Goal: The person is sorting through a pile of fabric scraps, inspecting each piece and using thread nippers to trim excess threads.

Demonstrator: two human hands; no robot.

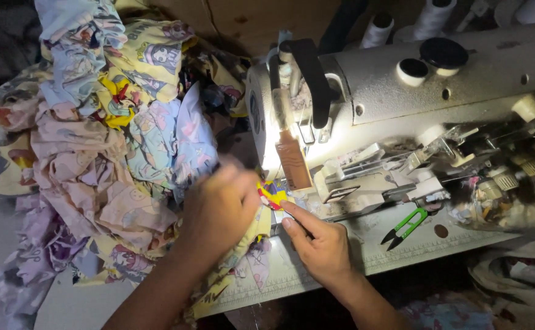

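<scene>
Two hands at sewing machine (pixel 402 79): your left hand (pixel 221 208) grasps printed fabric (pixel 243 256); your right hand (pixel 319 241), index extended, presses fabric; green snips (pixel 406 227) at 3 o'clock.

A single head-worn camera looks steeply down from above the person's own position, close over the table (pixel 402 253); it faces forward onto the sewing machine (pixel 414 104) at right and the heap of printed cloth (pixel 108 134) at left; the dark lower edge seems to lie nearest the wearer.
</scene>
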